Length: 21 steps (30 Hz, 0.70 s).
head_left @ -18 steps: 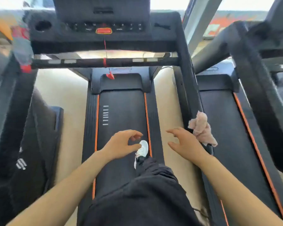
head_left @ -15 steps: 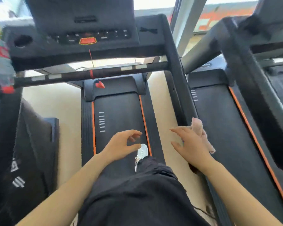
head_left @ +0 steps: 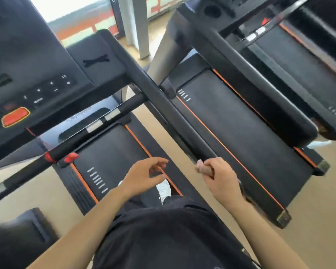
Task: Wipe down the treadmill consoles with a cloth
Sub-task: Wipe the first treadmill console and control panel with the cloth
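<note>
Newly grasped in right hand [head_left: 223, 181], pink cloth [head_left: 201, 168] bunched and mostly hidden, left hand [head_left: 142, 177] relaxed, holding nothing.

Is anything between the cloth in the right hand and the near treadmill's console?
Nothing visible blocks it. The right hand grips the cloth by the side rail's near end; the crossbar lies below the console, seemingly beneath the path.

A white shoe [head_left: 164, 188] stands on a black running belt [head_left: 113, 152] edged with orange stripes, and black trousers [head_left: 173, 239] fill the bottom of the view. A red safety clip [head_left: 71, 157] sits just beside a black crossbar [head_left: 81, 140] above the belt's front end. A second belt [head_left: 241, 136] lies to the right on the beige floor [head_left: 322, 220], and a grey pillar [head_left: 137, 26] rises near a bright window [head_left: 66, 6].
</note>
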### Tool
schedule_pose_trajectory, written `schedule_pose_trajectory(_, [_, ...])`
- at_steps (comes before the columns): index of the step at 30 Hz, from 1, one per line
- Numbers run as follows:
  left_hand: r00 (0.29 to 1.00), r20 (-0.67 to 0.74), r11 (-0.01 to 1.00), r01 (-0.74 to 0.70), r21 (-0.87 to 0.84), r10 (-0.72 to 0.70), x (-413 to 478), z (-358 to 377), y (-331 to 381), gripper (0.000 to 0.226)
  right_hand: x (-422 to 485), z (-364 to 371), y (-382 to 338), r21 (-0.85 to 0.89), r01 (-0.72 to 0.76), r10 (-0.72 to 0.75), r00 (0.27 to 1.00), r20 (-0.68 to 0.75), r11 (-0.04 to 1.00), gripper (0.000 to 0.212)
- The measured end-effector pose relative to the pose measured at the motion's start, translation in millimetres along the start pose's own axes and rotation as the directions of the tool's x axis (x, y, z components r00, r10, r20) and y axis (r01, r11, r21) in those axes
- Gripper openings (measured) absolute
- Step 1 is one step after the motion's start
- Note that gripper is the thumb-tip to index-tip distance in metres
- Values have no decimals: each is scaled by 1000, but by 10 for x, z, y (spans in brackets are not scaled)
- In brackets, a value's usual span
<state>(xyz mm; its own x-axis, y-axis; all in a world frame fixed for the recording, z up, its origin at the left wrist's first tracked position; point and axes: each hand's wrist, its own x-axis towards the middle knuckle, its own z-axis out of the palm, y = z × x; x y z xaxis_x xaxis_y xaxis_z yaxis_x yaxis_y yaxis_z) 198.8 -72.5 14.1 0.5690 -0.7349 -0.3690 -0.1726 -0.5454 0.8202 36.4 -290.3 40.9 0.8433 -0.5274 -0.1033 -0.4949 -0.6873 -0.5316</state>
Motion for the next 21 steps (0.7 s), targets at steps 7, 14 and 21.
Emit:
schedule_pose_trajectory(7, [993,47,983,-104,-149,112,44,-709,-13,47,124,273,-1156,668,-355,222,934,279,654,37])
schedule_pose_trajectory(14, [991,-71,952,-132,-277,117,-150,-1369,-246,9,421,601,-1954,653,-197,37,968,250,731,49])
schedule_pose_trajectory(21, [956,-289,922,-158,-353,53,-273,-1919,-428,21,851,852,-2410,588,-200,47,963,265,784,43])
